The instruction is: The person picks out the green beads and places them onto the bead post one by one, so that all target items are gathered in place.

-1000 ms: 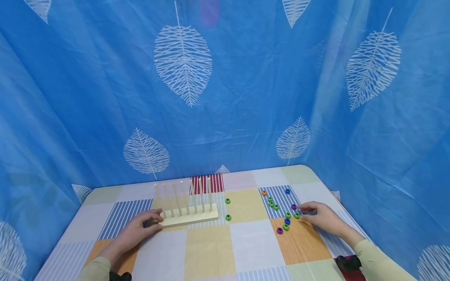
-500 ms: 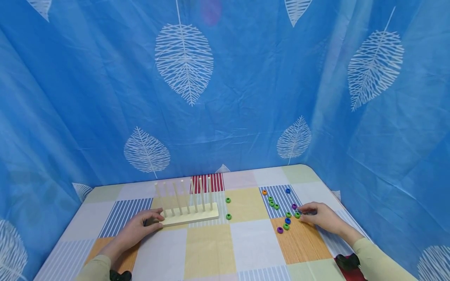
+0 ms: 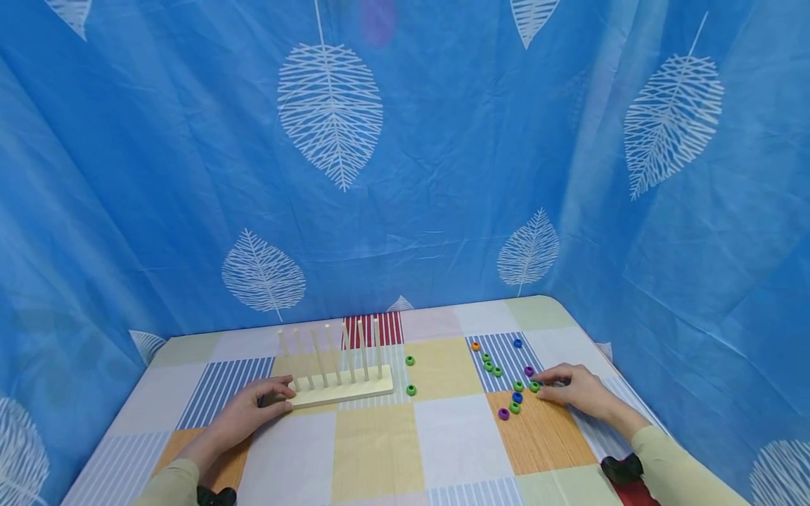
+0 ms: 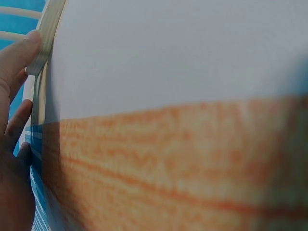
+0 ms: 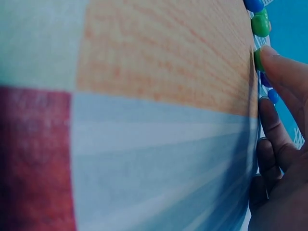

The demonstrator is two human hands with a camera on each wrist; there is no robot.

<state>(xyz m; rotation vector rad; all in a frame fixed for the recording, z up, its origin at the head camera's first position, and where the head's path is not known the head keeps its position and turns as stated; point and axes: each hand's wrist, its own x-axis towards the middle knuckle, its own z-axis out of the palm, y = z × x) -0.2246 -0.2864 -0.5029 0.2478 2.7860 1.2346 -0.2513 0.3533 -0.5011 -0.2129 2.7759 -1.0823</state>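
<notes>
A pale wooden peg board [image 3: 354, 391] stands on the left half of the table, several upright bare pegs rising from its flat base. My left hand [image 3: 249, 411] holds the near left end of that base between thumb and fingers; the left wrist view has the thumb [image 4: 32, 41] against its edge. Over on the right, my right hand [image 3: 582, 393] rests beside scattered beads, fingers apart. Its thumb tip [image 5: 267, 51] is right at a green bead [image 5: 258, 60], and the index fingertip lies close to a purple bead [image 3: 529, 371].
Several green beads [image 3: 496, 372], an orange bead [image 3: 476, 346], blue beads [image 3: 517, 398] and another purple bead [image 3: 503, 414] lie left of the right hand. Two green beads [image 3: 410, 390] sit just right of the peg board. A blue leaf-print curtain [image 3: 436, 176] encloses the patchwork-covered table [image 3: 373, 450].
The head view shifts very slightly. Both hands, the peg board and the beads keep their places.
</notes>
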